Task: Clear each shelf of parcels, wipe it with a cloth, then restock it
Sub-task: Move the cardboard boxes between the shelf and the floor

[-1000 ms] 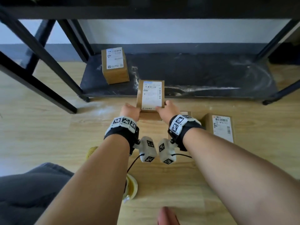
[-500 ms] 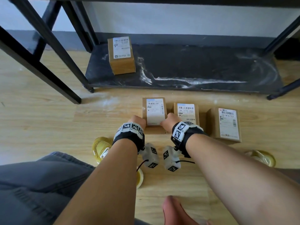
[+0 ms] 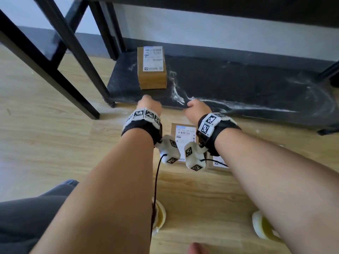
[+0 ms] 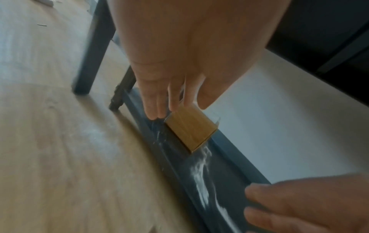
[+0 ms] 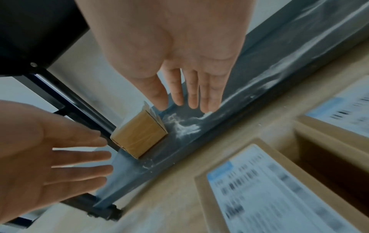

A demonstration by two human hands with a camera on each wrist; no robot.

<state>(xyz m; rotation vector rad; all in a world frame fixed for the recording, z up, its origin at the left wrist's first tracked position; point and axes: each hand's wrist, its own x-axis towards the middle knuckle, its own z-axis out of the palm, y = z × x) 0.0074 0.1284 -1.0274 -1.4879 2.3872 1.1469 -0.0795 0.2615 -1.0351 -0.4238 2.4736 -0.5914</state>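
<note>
One brown parcel (image 3: 151, 67) with a white label stands on the left of the dark bottom shelf (image 3: 247, 83), which is streaked with white dust. The same parcel (image 4: 190, 130) (image 5: 139, 135) appears in both wrist views. My left hand (image 3: 149, 105) (image 4: 167, 100) and right hand (image 3: 196, 109) (image 5: 185, 94) reach toward it, both with straight fingers and holding nothing, a short way in front of the parcel. Labelled parcels (image 3: 184, 138) (image 5: 269, 189) lie on the wooden floor below my wrists.
Black frame legs (image 3: 73, 52) rise at the left of the shelf, and a leg (image 3: 330, 68) stands at the right. A white wall with a grey skirting runs behind. Yellow slippers (image 3: 262, 226) and a dark trouser leg (image 3: 27, 217) are at the bottom.
Both hands let go of the parcel they set down on the floor and moved forward toward the shelf's last parcel.
</note>
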